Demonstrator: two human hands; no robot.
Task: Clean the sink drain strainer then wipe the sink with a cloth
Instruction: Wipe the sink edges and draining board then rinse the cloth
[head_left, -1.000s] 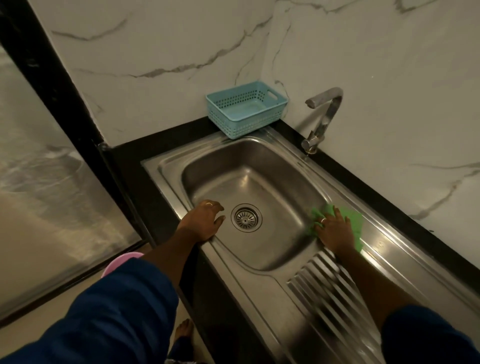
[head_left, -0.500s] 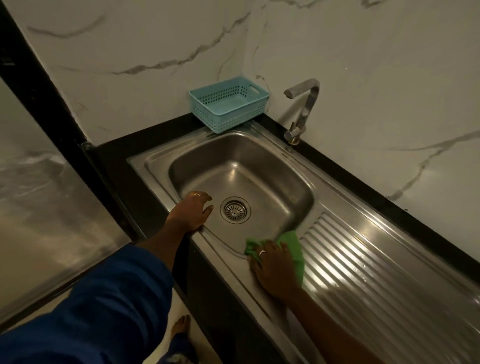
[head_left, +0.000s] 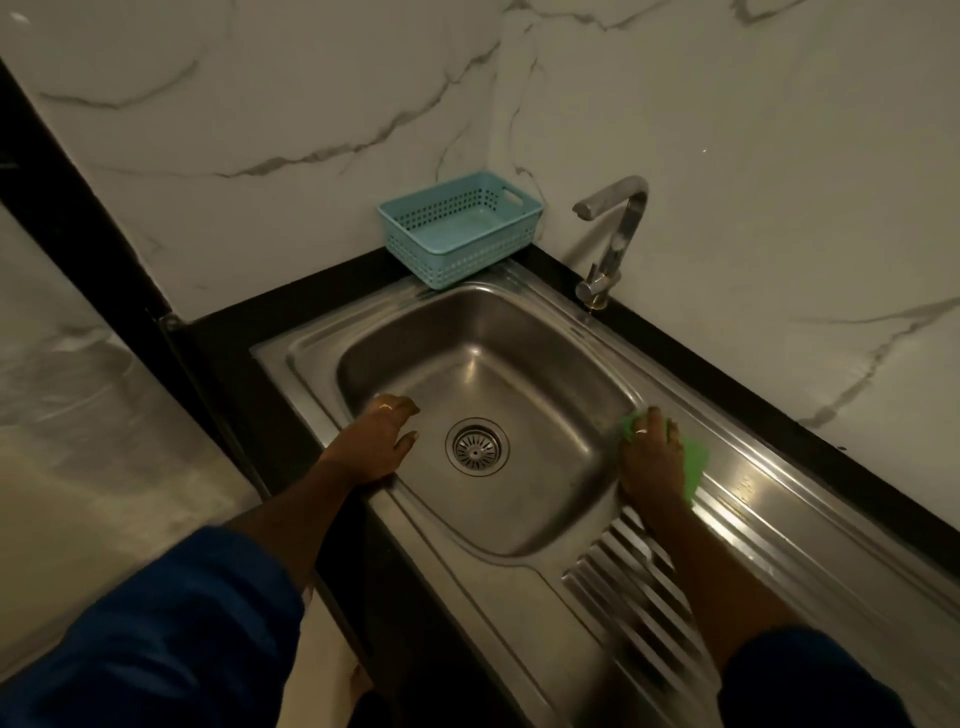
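A stainless steel sink (head_left: 483, 332) fills the middle of the head view. Its round drain strainer (head_left: 476, 446) sits in the basin floor, uncovered. My left hand (head_left: 382, 439) rests on the basin's near-left rim, fingers spread, holding nothing. My right hand (head_left: 652, 457) presses flat on a green cloth (head_left: 693, 465) at the basin's right rim, where the drainboard begins. Most of the cloth is hidden under the hand.
A light blue perforated basket (head_left: 460, 228) stands at the back corner against the marble wall. A steel tap (head_left: 613, 234) rises at the back right. The ribbed drainboard (head_left: 639, 618) runs to the right under my forearm. Black countertop (head_left: 234, 353) borders the sink.
My right hand has slid the green cloth from the near rim of the basin back up to the right rim. The left hand has stayed on the left rim.
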